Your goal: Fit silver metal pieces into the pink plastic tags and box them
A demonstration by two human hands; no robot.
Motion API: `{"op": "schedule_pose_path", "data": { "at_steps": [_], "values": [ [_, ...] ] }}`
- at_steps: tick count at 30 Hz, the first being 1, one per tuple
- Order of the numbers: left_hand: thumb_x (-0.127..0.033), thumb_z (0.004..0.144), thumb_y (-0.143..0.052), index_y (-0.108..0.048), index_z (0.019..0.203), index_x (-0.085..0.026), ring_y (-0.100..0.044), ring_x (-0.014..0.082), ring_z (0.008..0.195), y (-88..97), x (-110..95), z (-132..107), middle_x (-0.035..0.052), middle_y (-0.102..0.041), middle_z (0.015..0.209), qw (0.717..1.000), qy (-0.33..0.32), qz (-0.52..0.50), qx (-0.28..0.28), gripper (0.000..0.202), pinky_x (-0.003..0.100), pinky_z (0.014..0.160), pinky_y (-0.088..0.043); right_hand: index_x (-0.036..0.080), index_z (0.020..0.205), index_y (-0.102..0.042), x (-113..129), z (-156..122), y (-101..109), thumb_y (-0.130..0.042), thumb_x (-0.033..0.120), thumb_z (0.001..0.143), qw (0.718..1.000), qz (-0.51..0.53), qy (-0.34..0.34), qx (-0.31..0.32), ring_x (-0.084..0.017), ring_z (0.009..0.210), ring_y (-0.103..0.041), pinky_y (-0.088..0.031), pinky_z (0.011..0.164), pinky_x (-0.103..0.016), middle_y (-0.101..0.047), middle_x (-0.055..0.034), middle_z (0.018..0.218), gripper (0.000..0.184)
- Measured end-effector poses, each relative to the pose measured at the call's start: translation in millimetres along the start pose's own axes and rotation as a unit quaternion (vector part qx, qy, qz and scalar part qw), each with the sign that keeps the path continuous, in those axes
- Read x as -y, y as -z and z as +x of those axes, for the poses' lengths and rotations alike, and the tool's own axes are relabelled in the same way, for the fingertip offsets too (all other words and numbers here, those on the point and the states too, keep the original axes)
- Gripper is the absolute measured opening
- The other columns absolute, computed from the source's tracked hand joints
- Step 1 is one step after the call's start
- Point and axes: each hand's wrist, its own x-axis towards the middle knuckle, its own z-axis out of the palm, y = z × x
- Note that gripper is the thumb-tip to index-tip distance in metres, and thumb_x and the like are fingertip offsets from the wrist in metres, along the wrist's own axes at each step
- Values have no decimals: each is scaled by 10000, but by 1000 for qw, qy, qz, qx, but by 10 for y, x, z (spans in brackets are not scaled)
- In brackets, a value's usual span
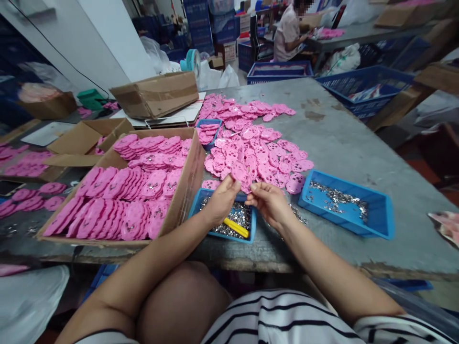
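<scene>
My left hand is closed on a flat pink plastic piece with a scalloped edge, raised over the near side of the pile. My right hand pinches at the piece's lower right edge; whether a small metal part is also between those fingertips, I cannot make out. Under my hands stands a small blue tray of shiny metal parts, with a yellow strip-like object lying across them. Just beyond, many similar pink pieces lie heaped on the grey table.
To the left, a cardboard box holds rows of stacked pink pieces. A larger blue tray with scattered metal parts sits to the right. Another cardboard box stands farther back. A person sits at a table in the background.
</scene>
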Motion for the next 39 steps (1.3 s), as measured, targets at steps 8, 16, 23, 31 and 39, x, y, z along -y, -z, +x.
{"op": "schedule_pose_path", "data": {
  "at_steps": [8, 16, 23, 31, 39],
  "values": [
    [-327, 773, -680, -607, 1058, -175, -628, 260, 1152, -56, -127, 5, 109, -722, 1027, 994, 35, -81, -59, 331, 419, 975, -492, 214, 590, -620, 44, -58, 8, -826, 468, 611, 975, -179, 132, -21, -158, 643, -566, -495, 609, -311, -630, -17, 702, 327],
    [-130, 739, -545, -547, 1203, -228, -654, 221, 1087, -28, -119, -22, 64, -711, 1099, 992, 37, -121, -26, 474, 429, 950, -513, 214, 588, -625, 57, 26, -74, -781, 387, 651, 945, -212, 236, -74, -262, 1034, -593, -485, 907, -439, -556, -69, 1010, 241],
    [-74, 679, -529, -518, 1208, -242, -625, 232, 1131, -105, -167, -37, 59, -679, 1157, 992, 27, -116, -47, 555, 466, 953, -508, 208, 581, -578, 17, 76, -114, -733, 333, 700, 945, -217, 234, -73, -263, 1103, -592, -434, 1007, -464, -555, -66, 1053, 232],
    [-82, 688, -517, -497, 1245, -246, -599, 230, 1167, -110, -161, -42, 64, -664, 1180, 994, 19, -103, -44, 581, 456, 964, -505, 210, 598, -567, -22, 113, -106, -711, 352, 726, 940, -227, 246, -71, -244, 1085, -592, -450, 956, -421, -566, -56, 1012, 240],
    [-82, 678, -531, -505, 1218, -258, -598, 221, 1168, -117, -161, -43, 50, -663, 1169, 993, 11, -112, -42, 568, 443, 975, -496, 222, 565, -526, 6, 85, -135, -695, 332, 730, 945, -222, 231, -65, -250, 1078, -585, -456, 948, -421, -578, -47, 925, 260]
  ]
}}
